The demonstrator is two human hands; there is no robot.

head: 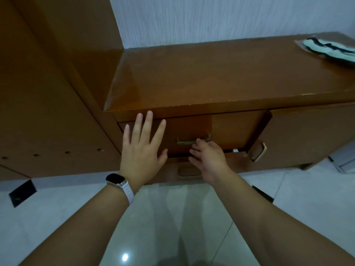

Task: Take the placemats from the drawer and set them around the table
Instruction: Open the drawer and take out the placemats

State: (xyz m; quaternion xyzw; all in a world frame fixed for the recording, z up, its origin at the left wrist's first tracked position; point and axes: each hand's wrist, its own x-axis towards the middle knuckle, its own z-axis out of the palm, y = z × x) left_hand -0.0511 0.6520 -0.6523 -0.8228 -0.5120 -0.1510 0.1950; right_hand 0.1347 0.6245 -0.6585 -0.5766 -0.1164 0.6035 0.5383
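Note:
A brown wooden cabinet has a top drawer with a brass handle at its middle. The drawer front looks closed or nearly so, with a dark gap under it. My left hand, with a watch on the wrist, is spread flat with straight fingers on the drawer's left part. My right hand reaches toward the handle from below, fingers loosely bent, fingertips at the handle without gripping it. No placemats are visible; the drawer's inside is hidden.
A second drawer with its own handle sits below, partly hidden by my right wrist. A cabinet door with a brass handle is to the right. A pale green and dark cloth item lies on the cabinet top. A tall wooden panel stands left. Pale floor tiles lie below.

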